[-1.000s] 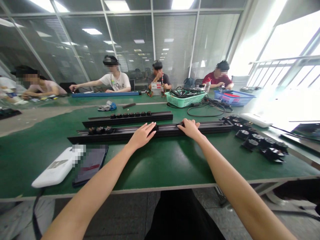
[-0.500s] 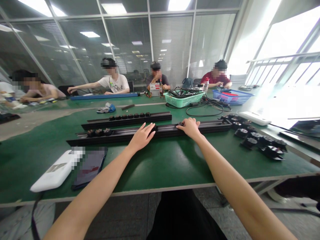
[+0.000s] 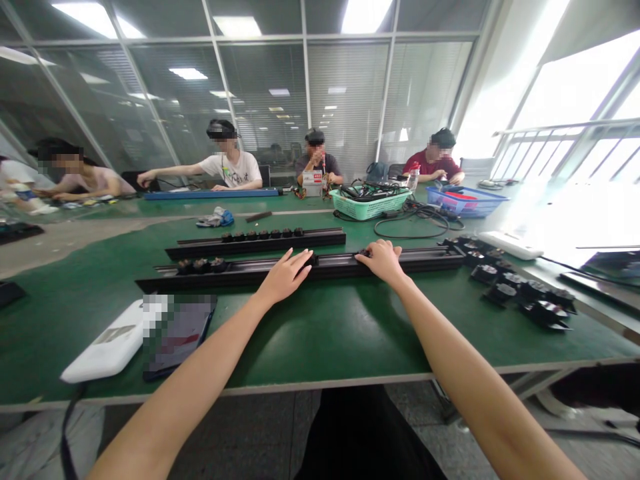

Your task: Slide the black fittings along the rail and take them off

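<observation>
A long black rail (image 3: pixel 340 268) lies across the green table in front of me, with several round black parts (image 3: pixel 201 266) in its left section. My left hand (image 3: pixel 284 276) rests on the rail near its middle, fingers spread; a dark part shows beside its fingertips. Farther right, my right hand (image 3: pixel 383 260) is pinched over the channel on a small black part (image 3: pixel 363 253), mostly covered by the fingers. Behind lies a shorter black rail (image 3: pixel 320 237) holding a row of several black parts. More loose black parts (image 3: pixel 505 275) are heaped beyond the rail's right end.
A white device (image 3: pixel 107 343) and a dark phone (image 3: pixel 183 333) lie at the front left. Toward the back stand a green basket (image 3: pixel 370 208) with cables and a blue basket (image 3: pixel 467 203). Several people sit at the far side.
The camera view has shifted slightly, so the scene sits a little lower. Both hands keep nearly the same places on the rail.
</observation>
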Action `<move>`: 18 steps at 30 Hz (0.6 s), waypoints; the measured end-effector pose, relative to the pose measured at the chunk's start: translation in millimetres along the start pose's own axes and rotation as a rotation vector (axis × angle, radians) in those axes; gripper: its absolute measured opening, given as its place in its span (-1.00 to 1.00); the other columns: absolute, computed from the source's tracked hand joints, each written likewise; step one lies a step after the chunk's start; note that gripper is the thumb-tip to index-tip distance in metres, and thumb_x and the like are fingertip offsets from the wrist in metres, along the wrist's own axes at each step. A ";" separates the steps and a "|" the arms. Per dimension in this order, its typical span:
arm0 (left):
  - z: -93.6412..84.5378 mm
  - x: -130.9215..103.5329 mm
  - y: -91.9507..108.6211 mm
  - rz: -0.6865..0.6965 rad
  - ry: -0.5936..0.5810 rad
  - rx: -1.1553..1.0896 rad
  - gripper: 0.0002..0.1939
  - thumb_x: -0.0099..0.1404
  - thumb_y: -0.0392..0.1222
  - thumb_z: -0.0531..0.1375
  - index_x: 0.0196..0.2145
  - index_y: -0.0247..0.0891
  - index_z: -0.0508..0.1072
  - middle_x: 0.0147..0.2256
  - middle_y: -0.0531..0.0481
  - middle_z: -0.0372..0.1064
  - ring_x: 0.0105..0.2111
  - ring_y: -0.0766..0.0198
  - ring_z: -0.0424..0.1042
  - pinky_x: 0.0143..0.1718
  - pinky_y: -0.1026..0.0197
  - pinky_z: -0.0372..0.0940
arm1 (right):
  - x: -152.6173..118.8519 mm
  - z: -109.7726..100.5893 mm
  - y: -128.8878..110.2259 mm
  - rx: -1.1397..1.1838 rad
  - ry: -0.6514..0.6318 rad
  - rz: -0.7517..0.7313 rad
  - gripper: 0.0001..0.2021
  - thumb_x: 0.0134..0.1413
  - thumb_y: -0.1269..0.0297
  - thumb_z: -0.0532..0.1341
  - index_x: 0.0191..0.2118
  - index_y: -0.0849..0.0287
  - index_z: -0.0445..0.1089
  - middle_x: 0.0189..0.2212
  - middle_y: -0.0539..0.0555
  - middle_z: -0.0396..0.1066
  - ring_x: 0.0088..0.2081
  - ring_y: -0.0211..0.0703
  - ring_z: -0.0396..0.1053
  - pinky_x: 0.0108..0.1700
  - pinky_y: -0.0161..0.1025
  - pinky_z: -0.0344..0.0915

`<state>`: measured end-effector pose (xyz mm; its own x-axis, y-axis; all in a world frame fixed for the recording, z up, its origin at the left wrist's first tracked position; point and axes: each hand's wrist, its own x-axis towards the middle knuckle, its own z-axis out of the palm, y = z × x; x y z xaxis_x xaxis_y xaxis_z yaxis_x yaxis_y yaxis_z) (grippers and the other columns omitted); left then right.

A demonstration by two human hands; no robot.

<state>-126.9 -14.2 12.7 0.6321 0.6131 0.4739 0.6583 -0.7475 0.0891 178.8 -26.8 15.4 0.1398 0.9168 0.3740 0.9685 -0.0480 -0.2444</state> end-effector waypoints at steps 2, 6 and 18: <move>-0.1 -0.2 -1.2 0.006 0.000 -0.004 -0.37 0.62 0.11 -0.19 0.43 -0.25 0.23 0.38 -0.12 0.25 0.39 0.21 0.23 0.53 -0.07 -0.13 | 1.5 0.0 2.2 0.007 0.003 0.013 -0.67 0.29 -0.04 0.26 -0.22 0.16 0.53 -0.13 0.20 0.42 0.01 0.15 0.23 0.00 -0.02 0.04; -0.9 -0.2 -3.7 0.029 -0.006 0.009 -0.36 0.62 0.10 -0.19 0.43 -0.29 0.24 0.38 -0.14 0.25 0.39 0.22 0.24 0.53 -0.05 -0.15 | 2.7 0.3 4.3 0.005 0.008 0.017 -0.67 0.27 -0.03 0.27 -0.22 0.16 0.53 -0.14 0.20 0.43 0.02 0.17 0.24 -0.01 -0.01 0.05; -0.1 0.5 -3.5 0.025 -0.012 0.013 -0.36 0.62 0.11 -0.19 0.44 -0.25 0.22 0.39 -0.13 0.24 0.39 0.19 0.25 0.53 -0.09 -0.13 | 3.5 -3.3 11.1 0.000 0.020 0.048 -0.69 0.23 0.00 0.26 -0.25 0.17 0.52 -0.15 0.21 0.44 0.01 0.18 0.26 0.00 0.01 0.08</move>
<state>-128.9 -11.2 12.7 0.6528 0.5975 0.4657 0.6477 -0.7590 0.0658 190.7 -25.4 16.9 0.1903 0.9054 0.3795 0.9605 -0.0917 -0.2628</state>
